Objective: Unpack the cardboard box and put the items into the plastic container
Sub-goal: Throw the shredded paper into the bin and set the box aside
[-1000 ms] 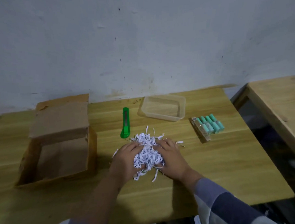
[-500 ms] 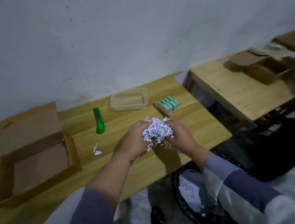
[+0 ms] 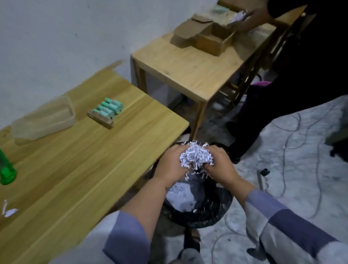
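Shredded paper (image 3: 196, 156), white and tangled, is bunched into a ball between the person's two hands, off the right edge of the worktop (image 3: 75, 166) and directly above a black bin (image 3: 200, 208) on the floor. The left hand (image 3: 170, 168) curls its fingers round the left side of the wad, and the right hand (image 3: 220, 165) does the same on the right side, so both grip it together. A few strips hang loose beneath. White shreds already lie inside the bin.

Back on the worktop, the clear plastic container (image 3: 43, 121) sits near the wall. Just to its right lies a pack of teal cylinders (image 3: 107, 110) on a cardboard backing, apart from the container. A green utility knife (image 3: 3, 167) lies at the left edge of view, and two stray paper scraps (image 3: 9, 209) rest nearer the front.

Beyond a gap stands a second wooden table (image 3: 190, 71) carrying an opened cardboard box (image 3: 206, 35). Another person in dark clothing (image 3: 297, 56) stands by it, one hand (image 3: 250, 18) reaching to the far side of that box. Cables (image 3: 289, 150) trail across the pale floor.
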Available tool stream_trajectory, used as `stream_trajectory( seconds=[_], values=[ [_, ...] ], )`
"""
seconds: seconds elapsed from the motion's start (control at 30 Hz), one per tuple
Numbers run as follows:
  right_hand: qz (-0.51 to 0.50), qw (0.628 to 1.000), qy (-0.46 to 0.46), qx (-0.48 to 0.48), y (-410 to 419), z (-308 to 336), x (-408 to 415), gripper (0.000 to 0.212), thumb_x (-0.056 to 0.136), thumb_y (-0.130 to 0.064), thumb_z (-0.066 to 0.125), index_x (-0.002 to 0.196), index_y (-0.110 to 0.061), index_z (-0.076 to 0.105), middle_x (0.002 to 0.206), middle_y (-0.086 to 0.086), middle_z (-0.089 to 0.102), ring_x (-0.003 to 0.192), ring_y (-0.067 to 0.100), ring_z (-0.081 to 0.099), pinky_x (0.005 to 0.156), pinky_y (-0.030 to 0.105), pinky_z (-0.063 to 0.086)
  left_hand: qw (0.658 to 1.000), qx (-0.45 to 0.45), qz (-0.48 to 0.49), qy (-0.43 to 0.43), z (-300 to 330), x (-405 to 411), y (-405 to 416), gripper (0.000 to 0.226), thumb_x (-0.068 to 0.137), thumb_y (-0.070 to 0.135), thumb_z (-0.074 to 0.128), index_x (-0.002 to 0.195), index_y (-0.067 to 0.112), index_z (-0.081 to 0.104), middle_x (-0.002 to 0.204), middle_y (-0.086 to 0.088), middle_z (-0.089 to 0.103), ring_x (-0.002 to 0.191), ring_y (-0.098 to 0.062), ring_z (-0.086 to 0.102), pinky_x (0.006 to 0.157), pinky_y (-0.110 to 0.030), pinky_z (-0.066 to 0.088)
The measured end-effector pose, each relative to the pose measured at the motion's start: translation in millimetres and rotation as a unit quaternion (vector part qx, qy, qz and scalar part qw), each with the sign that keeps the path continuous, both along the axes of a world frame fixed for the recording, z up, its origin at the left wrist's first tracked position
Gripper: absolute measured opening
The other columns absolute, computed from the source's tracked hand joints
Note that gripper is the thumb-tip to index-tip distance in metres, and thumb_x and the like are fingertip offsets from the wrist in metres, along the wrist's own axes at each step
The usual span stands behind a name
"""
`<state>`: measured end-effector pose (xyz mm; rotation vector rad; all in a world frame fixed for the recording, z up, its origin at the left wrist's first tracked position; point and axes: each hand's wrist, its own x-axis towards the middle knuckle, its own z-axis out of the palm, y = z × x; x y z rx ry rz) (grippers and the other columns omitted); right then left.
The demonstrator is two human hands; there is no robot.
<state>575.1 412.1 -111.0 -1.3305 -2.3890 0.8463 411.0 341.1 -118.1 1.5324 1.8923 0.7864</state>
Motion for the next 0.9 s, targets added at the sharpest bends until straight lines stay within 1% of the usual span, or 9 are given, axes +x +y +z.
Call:
stream_trajectory(
  seconds=[0.13,0.27,0.4,0.5,0.57,0.63,0.73,0.8,0.9],
  values=[
    [-0.027,0.997,-0.015,-0.070,19.7,-47.5,31.0,0.049,0.071,0.000,0.069,0.118,-0.011,0.063,0.116,0.010,0.064,0.111,0.030,0.054,0.093,0.029,0.037,0.997,-0.068,-0.010,-0.024,-45.4,29.8,24.9,0.067,0.076,0.012,0.077,0.136,0.022,0.049,0.131,0.003,0.052,0.122,-0.016,0.049,0.100,-0.022,0.037],
    [-0.032,0.990,-0.037,-0.130,31.4,-113.4,42.5,0.048,0.074,-0.006,0.069,0.121,-0.014,0.062,0.119,0.010,0.063,0.112,0.030,0.054,0.095,0.030,0.037,0.993,-0.113,0.001,-0.040,-106.3,35.6,37.2,0.063,0.077,0.014,0.077,0.134,0.022,0.052,0.131,0.002,0.054,0.118,-0.015,0.052,0.101,-0.029,0.042],
    [-0.045,0.981,-0.043,-0.185,36.7,-197.8,32.4,0.048,0.075,-0.011,0.066,0.123,-0.014,0.060,0.121,0.010,0.062,0.112,0.031,0.053,0.097,0.032,0.037,0.988,-0.155,-0.002,-0.010,-192.3,25.9,39.3,0.056,0.075,0.026,0.071,0.128,0.011,0.058,0.123,-0.004,0.059,0.112,-0.015,0.057,0.095,-0.021,0.041],
    [-0.048,0.969,-0.051,-0.239,38.6,-278.6,18.3,0.051,0.071,-0.022,0.061,0.122,-0.012,0.062,0.118,0.013,0.064,0.113,0.032,0.055,0.100,0.034,0.040,0.977,-0.211,0.011,-0.028,-275.8,16.5,46.7,0.053,0.073,0.024,0.069,0.122,0.005,0.062,0.119,-0.011,0.063,0.108,-0.026,0.062,0.092,-0.017,0.040],
    [-0.067,0.960,-0.059,-0.267,39.1,-332.4,9.7,0.054,0.071,-0.026,0.061,0.123,-0.013,0.061,0.121,0.013,0.062,0.114,0.032,0.056,0.102,0.035,0.042,0.969,-0.248,0.003,-0.012,-326.7,9.7,53.3,0.061,0.068,0.015,0.077,0.126,0.011,0.058,0.124,-0.008,0.059,0.111,-0.025,0.059,0.091,-0.019,0.040],
    [-0.072,0.953,-0.081,-0.282,37.8,-379.4,3.8,0.056,0.076,-0.023,0.066,0.130,-0.013,0.055,0.130,0.013,0.057,0.121,0.032,0.052,0.106,0.034,0.039,0.961,-0.275,-0.008,-0.022,-372.1,6.0,56.4,0.067,0.067,0.021,0.081,0.129,0.020,0.054,0.128,-0.001,0.057,0.116,-0.021,0.057,0.094,-0.027,0.045],
    [-0.068,0.943,-0.126,-0.299,37.5,-430.9,0.8,0.065,0.077,-0.026,0.068,0.138,-0.019,0.045,0.140,0.010,0.048,0.128,0.032,0.044,0.109,0.034,0.035,0.946,-0.322,-0.001,-0.030,-420.6,7.1,60.2,0.076,0.071,0.016,0.081,0.137,0.015,0.045,0.136,-0.004,0.050,0.123,-0.021,0.050,0.093,-0.021,0.037],
    [-0.068,0.936,-0.139,-0.315,39.0,-449.6,2.1,0.075,0.072,-0.029,0.071,0.140,-0.027,0.039,0.143,0.007,0.044,0.132,0.030,0.041,0.111,0.036,0.034,0.943,-0.332,-0.029,-0.009,-437.2,10.1,63.4,0.088,0.064,0.028,0.086,0.139,0.015,0.041,0.138,-0.005,0.049,0.125,-0.022,0.047,0.095,-0.022,0.038],
    [-0.034,0.922,-0.174,-0.343,42.2,-455.9,5.3,0.082,0.073,-0.036,0.072,0.144,-0.029,0.032,0.148,0.008,0.037,0.137,0.029,0.036,0.114,0.038,0.030,0.931,-0.359,-0.065,0.018,-439.5,13.1,63.1,0.100,0.061,0.046,0.085,0.144,0.019,0.036,0.150,-0.004,0.035,0.137,-0.022,0.034,0.110,-0.035,0.033]
  ],
)
